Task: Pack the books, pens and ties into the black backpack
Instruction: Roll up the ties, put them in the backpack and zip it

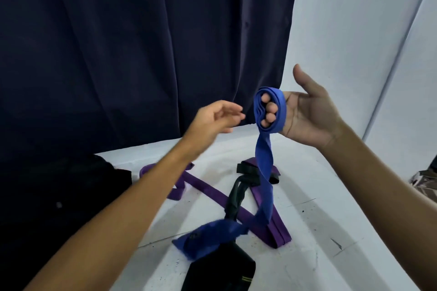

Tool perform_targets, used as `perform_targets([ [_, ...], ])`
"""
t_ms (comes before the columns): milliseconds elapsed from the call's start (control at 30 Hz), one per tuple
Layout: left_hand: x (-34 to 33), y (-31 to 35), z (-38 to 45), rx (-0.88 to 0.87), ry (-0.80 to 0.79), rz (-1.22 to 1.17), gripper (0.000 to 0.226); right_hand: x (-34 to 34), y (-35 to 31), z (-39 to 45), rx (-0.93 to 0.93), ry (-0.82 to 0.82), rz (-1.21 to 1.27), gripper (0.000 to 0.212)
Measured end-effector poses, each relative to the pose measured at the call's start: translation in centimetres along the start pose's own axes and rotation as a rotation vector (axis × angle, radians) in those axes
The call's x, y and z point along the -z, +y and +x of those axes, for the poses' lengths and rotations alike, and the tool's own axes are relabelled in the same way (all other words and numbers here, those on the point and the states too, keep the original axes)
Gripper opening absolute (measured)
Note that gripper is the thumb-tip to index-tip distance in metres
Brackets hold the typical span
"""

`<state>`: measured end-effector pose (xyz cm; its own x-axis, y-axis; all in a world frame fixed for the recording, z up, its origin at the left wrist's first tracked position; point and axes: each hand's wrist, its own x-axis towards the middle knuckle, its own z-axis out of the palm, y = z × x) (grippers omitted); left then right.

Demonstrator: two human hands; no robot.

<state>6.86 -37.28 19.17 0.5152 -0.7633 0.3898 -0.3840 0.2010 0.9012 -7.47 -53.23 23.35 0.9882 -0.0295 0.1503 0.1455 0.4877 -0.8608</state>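
Winding a long royal-blue fabric tie around the four fingers of the right hand, a person holds the coil raised above the white counter, thumb spread wide and clear of the cloth. The fingertips poke out through the blue loops, and the tie's loose tail drops in a twist to the counter, where its broad end lies blurred near the front edge. The left hand hangs in the air just beside the coil, fingers loosely curled and holding nothing, apart from the tie. Beneath the hands, a purple fabric tie sprawls across the middle of the counter, one end looped toward the left side, the other folded near the front. A narrow black tie lies across it, and a wider black tie with thin gold stripes rests at the front edge, touching the blue tie's broad end. The black fabric backpack sits at the counter's left edge, well apart from the coil. A dark navy curtain hangs behind the far edge.
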Motion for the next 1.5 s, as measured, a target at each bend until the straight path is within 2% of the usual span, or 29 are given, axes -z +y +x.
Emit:
perform_targets([
  [67, -2.6, -0.3, -0.7, -0.002, -0.018, -0.191, 0.022, -0.4, -0.1, 0.2, 0.005, 0.000, 0.020, 0.076],
  [133, -4.8, -0.3, -1.4, 0.070, -0.001, -0.382, 0.016, -0.9, -0.4, 0.1, 0.018, 0.008, 0.029, 0.077],
  [233, -6.2, -0.5, -2.0, 0.234, 0.079, -0.664, 0.033, -1.2, -0.8, -0.4, 0.038, 0.032, 0.021, 0.077],
  [400, -3.7, -1.8, -1.4, 0.301, 0.035, -0.549, 0.057, -1.0, -1.1, -1.3, 0.040, 0.037, 0.011, 0.075],
  [533, -2.7, -2.6, -2.0, 0.197, 0.077, -0.519, 0.046, -1.0, -1.3, -1.3, 0.115, 0.102, 0.077, 0.069],
  [633, -3.1, -3.1, -2.6, 0.039, 0.045, -0.335, 0.043, -1.0, -0.9, -0.9, 0.141, 0.145, 0.130, 0.068],
  [700, -3.3, -3.1, -2.7, 0.020, 0.053, -0.222, 0.035, -1.2, -0.6, -0.6, 0.146, 0.158, 0.137, 0.068],
  [833, -3.4, -2.8, -3.1, 0.116, 0.111, -0.284, 0.022, -1.6, -0.1, -0.1, 0.156, 0.180, 0.143, 0.068],
  [933, -3.5, -3.0, -3.4, 0.201, 0.139, -0.387, 0.025, -1.8, 0.2, 0.4, 0.189, 0.197, 0.135, 0.066],
  [1033, -4.1, -3.4, -3.9, 0.221, 0.175, -0.370, 0.033, -1.7, 0.4, 0.9, 0.244, 0.209, 0.081, 0.065],
  [1167, -4.6, -3.6, -4.6, 0.245, 0.163, -0.390, 0.027, -0.7, 1.1, 2.0, 0.330, 0.254, -0.143, 0.061],
  [1300, -4.5, -2.9, -5.1, 0.273, 0.139, -0.443, 0.030, 0.6, 2.5, 2.8, 0.320, 0.325, -0.648, 0.054],
  [1433, -2.9, -1.6, -4.6, 0.411, 0.170, -0.521, 0.044, 1.5, 3.8, 2.0, 0.135, 0.174, -1.089, 0.072],
  [1500, -1.4, -1.0, -4.2, 0.513, 0.102, -0.506, 0.052, 1.4, 4.3, 1.7, 0.021, 0.068, -1.275, 0.076],
])
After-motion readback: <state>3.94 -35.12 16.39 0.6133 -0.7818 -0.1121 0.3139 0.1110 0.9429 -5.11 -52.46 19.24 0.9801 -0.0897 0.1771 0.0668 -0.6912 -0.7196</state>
